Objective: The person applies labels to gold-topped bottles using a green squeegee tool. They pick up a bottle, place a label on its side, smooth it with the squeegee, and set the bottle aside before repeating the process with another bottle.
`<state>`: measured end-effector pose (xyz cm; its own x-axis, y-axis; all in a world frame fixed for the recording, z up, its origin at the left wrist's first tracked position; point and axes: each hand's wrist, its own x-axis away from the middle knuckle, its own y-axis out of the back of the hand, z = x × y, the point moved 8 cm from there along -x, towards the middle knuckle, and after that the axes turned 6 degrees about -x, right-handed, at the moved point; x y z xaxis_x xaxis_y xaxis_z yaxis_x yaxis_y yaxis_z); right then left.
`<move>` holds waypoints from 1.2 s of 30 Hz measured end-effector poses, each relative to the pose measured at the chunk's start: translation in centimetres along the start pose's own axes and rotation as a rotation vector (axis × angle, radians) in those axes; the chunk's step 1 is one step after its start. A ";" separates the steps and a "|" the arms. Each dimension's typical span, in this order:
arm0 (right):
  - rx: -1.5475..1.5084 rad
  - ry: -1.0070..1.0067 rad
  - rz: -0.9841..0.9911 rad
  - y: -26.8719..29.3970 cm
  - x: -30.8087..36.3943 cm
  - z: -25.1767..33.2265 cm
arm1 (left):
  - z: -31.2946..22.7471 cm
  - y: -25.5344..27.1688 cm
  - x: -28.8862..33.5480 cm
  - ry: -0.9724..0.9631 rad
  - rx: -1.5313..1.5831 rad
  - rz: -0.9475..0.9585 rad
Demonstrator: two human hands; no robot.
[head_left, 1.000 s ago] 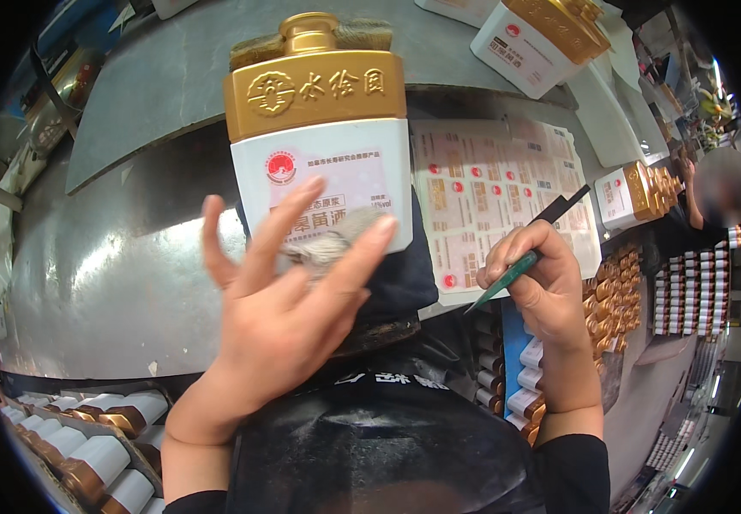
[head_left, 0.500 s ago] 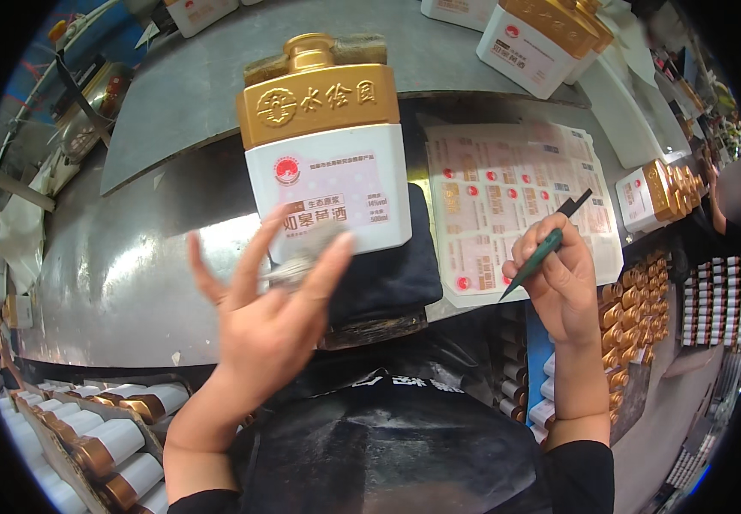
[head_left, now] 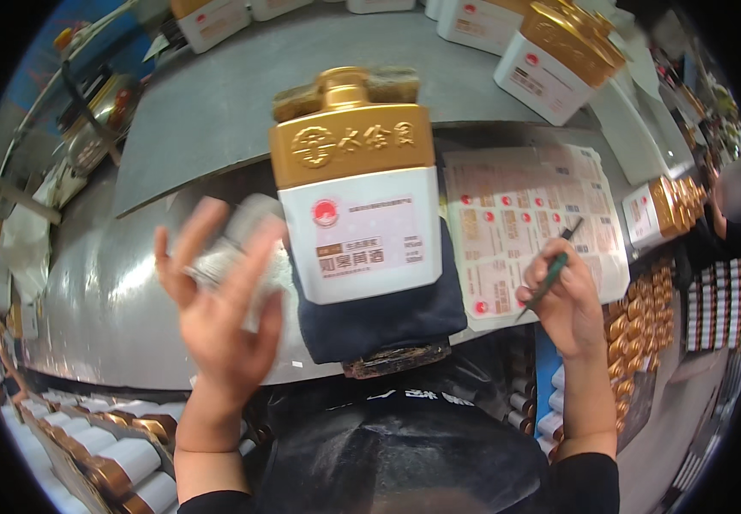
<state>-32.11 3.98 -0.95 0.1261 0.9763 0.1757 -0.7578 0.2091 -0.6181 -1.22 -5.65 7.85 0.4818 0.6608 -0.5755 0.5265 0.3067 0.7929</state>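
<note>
A flat white bottle (head_left: 366, 240) with a gold shoulder lies on a dark blue folded cloth (head_left: 387, 330), its neck pointing away from me. A pale label with a red round mark shows on its white face. To its left, my left hand (head_left: 220, 317) has its fingers spread around a blurred grey-white wad (head_left: 250, 223), which looks like a cloth; hand and wad are off the bottle. My right hand (head_left: 563, 300) grips a slim dark green pointed tool (head_left: 549, 281), tip down toward the near edge of a sheet of labels (head_left: 507, 240).
Several white-and-gold bottles (head_left: 550, 73) stand along the far edge of the metal table (head_left: 113, 317). Another group (head_left: 653, 210) is at the right. Rows of bottles (head_left: 122, 454) fill the lower left, with more (head_left: 645, 317) at lower right. A person is at the far right.
My left hand has lifted the wad off the bottle's label and moved left. The view has shifted, so the bottle and sheet appear lower and farther right. The right hand keeps its grip.
</note>
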 end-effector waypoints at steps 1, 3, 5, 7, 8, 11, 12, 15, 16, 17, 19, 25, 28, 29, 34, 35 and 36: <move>-0.015 -0.043 -0.001 -0.9 -0.4 -0.6 | -1.9 0.0 -0.1 -0.100 0.017 0.057; -0.082 -0.075 0.017 -1.5 -0.6 -1.5 | -4.0 -2.4 -2.1 -0.213 -0.141 0.214; -0.116 -0.156 0.108 -1.7 -0.1 -1.8 | 0.2 -2.1 -4.9 -0.147 -0.089 -0.015; 0.056 -0.232 0.090 -0.4 1.5 -1.9 | 3.6 0.2 -8.2 -0.154 -0.187 -0.191; 0.245 -0.270 0.096 -0.9 2.0 -1.6 | 4.3 0.3 -9.4 -0.151 -0.069 -0.166; 0.446 -0.338 0.105 -0.2 3.9 -2.0 | 4.2 -2.7 -12.2 -0.160 0.013 -0.057; 0.511 -0.300 0.097 0.5 3.9 -1.9 | 4.3 -3.8 -13.0 -0.146 -0.098 0.015; 0.613 -0.225 0.016 2.6 4.2 -0.3 | 6.0 -4.8 -14.7 0.053 0.146 0.145; 0.686 -0.184 -0.017 3.8 4.3 0.3 | 5.2 -4.6 -15.0 -0.043 -0.001 0.177; 0.721 -0.166 -0.098 5.4 4.5 0.8 | 5.8 -4.8 -14.8 0.012 0.119 0.172; 0.855 -0.035 -0.211 8.1 5.0 2.9 | 7.6 -5.6 -14.6 0.092 0.289 0.215; 1.278 0.125 -0.299 11.5 5.7 5.6 | 9.9 -5.7 -13.8 0.193 0.336 0.321; 1.684 0.194 -0.164 10.8 5.7 4.5 | 9.9 -5.6 -13.7 0.220 0.284 0.301; 1.725 0.264 -0.152 10.5 5.6 4.4 | 9.9 -5.6 -13.6 0.241 0.295 0.304; 1.921 0.424 -0.087 9.8 5.4 4.0 | 10.1 -5.2 -12.9 0.305 0.338 0.250; 1.952 0.429 -0.086 9.9 5.7 3.9 | 10.5 -5.2 -12.6 0.327 0.348 0.215; 1.955 0.409 -0.105 9.9 6.1 3.9 | 10.5 -5.3 -12.6 0.336 0.340 0.225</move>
<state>-41.31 11.81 -3.00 0.1052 0.9783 -0.1787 -0.2477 0.1998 0.9480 -2.73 -22.76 8.79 0.3871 0.8851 -0.2582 0.6601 -0.0705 0.7479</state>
